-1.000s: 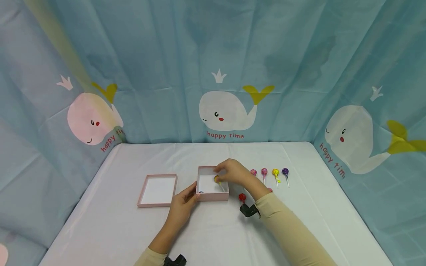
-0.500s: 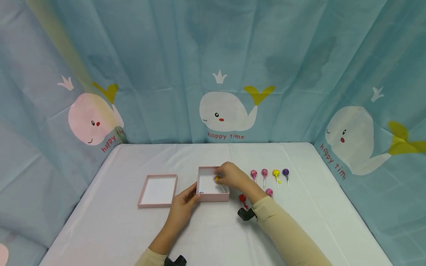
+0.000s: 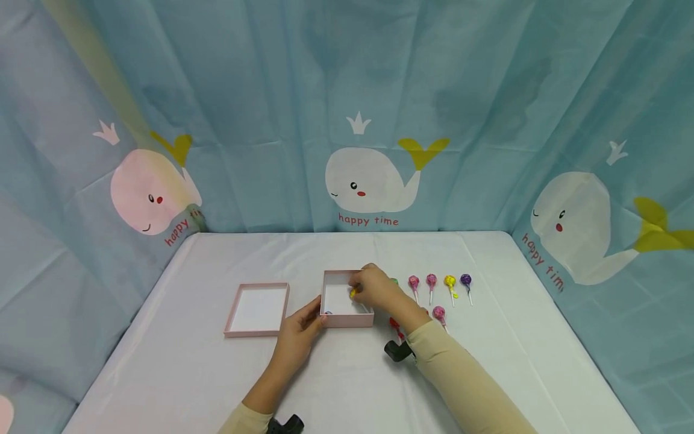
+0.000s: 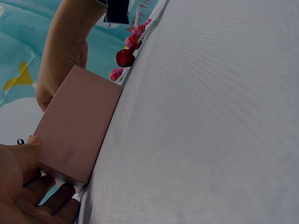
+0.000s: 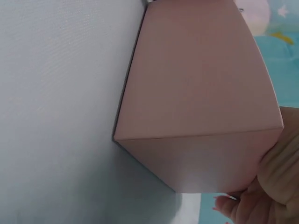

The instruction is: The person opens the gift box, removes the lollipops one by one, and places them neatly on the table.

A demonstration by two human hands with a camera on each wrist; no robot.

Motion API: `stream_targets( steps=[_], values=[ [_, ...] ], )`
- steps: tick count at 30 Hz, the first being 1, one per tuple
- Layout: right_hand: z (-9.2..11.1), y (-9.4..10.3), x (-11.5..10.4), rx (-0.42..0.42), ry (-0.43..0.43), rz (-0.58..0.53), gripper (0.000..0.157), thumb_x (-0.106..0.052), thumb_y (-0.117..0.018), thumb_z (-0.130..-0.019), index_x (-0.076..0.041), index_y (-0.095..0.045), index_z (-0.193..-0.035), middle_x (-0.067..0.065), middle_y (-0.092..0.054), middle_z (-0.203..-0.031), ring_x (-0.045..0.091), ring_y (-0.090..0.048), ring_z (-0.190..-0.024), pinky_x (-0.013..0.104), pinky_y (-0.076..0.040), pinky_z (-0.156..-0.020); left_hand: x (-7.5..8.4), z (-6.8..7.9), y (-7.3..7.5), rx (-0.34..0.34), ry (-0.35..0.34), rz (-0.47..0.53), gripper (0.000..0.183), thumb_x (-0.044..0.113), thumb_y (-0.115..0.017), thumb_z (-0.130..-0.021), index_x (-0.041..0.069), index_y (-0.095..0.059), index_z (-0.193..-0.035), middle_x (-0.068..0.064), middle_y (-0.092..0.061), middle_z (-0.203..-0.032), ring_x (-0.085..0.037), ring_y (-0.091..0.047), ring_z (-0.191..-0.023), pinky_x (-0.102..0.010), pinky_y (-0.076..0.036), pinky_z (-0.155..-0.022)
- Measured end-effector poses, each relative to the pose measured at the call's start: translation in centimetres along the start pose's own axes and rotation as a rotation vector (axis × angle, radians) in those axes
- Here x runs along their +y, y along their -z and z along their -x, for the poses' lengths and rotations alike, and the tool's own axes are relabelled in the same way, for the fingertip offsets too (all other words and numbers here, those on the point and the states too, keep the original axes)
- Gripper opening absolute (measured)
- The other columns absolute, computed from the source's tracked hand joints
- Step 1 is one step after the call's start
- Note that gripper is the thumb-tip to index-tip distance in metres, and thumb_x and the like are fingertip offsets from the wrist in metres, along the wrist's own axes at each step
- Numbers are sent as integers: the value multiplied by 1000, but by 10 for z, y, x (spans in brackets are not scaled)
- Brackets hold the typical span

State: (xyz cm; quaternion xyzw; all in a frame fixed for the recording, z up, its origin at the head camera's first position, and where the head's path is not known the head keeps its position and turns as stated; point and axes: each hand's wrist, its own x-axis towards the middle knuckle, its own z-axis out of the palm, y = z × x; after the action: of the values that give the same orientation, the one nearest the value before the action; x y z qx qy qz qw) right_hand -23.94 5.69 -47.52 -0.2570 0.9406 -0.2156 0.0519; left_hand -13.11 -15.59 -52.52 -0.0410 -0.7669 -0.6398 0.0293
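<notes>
In the head view an open pink box (image 3: 347,322) with a white inside stands mid-table. My left hand (image 3: 295,339) grips its near left corner, thumb at the front and fingers along the side. Over the right wall reaches my right hand (image 3: 376,286), its fingertips pinching a yellow lollipop (image 3: 353,293) low inside the box. That lollipop's stick slants toward the near right corner. A small bluish bit of something (image 3: 328,313) shows in the near left corner, mostly hidden by the front wall. The right wrist view shows the box's outer walls (image 5: 196,74), not the lollipop.
Left of the box lies its shallow pink lid (image 3: 252,333), white side up. To the right are several lollipops: a purple one (image 3: 465,279), a yellow one (image 3: 450,281), pink ones (image 3: 431,279), a red one (image 3: 394,323) and a partly hidden green one (image 3: 394,281). Whale-print curtains surround the table.
My right hand has sunk slightly lower into the box with the yellow lollipop, and its forearm has shifted a little left, uncovering more lollipops. The left hand stays on the box.
</notes>
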Motion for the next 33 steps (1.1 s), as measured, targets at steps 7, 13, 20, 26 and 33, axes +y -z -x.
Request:
stream_targets(
  steps=[7,13,20,26,33],
  values=[
    [-2,0,-1,-9,-16,50,16,-17,-84,-86,-12,-80,-102,-2,-73,-95,22,-57,-116,39,-53,-104,1,-1,0,0,-4,-6,56,24,-73,-96,11,-56,-147,-9,-58,-148,-25,-58,-134,-29,-51,-107],
    [0,1,2,28,-26,6,16,-20,-84,-85,-18,-80,-100,-6,-68,-95,15,-57,-105,36,-55,-92,2,-1,0,2,14,-7,54,20,-73,-96,10,-56,-147,-11,-58,-148,-25,-59,-133,-26,-51,-106],
    [3,6,6,128,63,-59,21,-26,-85,-85,-21,-80,-105,-9,-73,-100,16,-59,-111,38,-54,-99,-1,1,0,4,16,-18,55,23,-74,-96,12,-57,-147,-9,-58,-148,-26,-57,-135,-30,-50,-108],
    [8,19,-1,220,86,-137,26,-27,-88,-84,-21,-80,-107,-10,-73,-102,15,-59,-111,39,-54,-99,-1,2,1,4,3,-51,57,29,-73,-96,15,-56,-148,-5,-59,-147,-23,-57,-136,-33,-50,-109],
    [16,32,-7,277,55,-269,24,-27,-87,-84,-26,-80,-106,-11,-71,-108,14,-60,-115,42,-54,-101,-2,2,1,2,9,-80,58,32,-73,-96,17,-55,-149,-1,-59,-148,-19,-56,-136,-28,-50,-108]
  ],
)
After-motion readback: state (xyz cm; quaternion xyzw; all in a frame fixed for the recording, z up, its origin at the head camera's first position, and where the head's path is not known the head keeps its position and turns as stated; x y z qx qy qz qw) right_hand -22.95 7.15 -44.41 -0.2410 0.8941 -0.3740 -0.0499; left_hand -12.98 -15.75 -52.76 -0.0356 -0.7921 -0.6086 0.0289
